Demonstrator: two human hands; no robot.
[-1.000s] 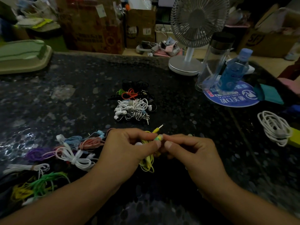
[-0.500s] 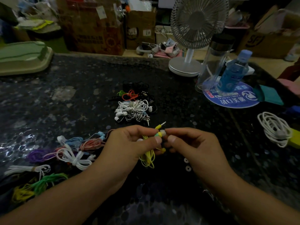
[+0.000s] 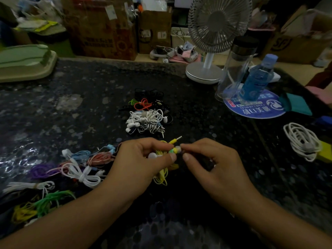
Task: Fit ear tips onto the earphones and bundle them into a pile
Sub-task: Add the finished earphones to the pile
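Yellow earphones point(image 3: 161, 174) hang coiled from the left hand point(image 3: 142, 164) above the counter's point(image 3: 89, 105) near edge — right hand point(image 3: 212, 164) pinches a pale ear tip point(image 3: 177, 149) at the bud.

Left hand point(image 3: 142, 162): fingers curled, thumb pressed forward toward the index finger, pinching at the tips. Forearm bare, entering from lower left. Right hand point(image 3: 213, 162): fingers curled, index finger and thumb pinched together, tips nearly meeting those of the left hand. Forearm bare, entering from lower right.
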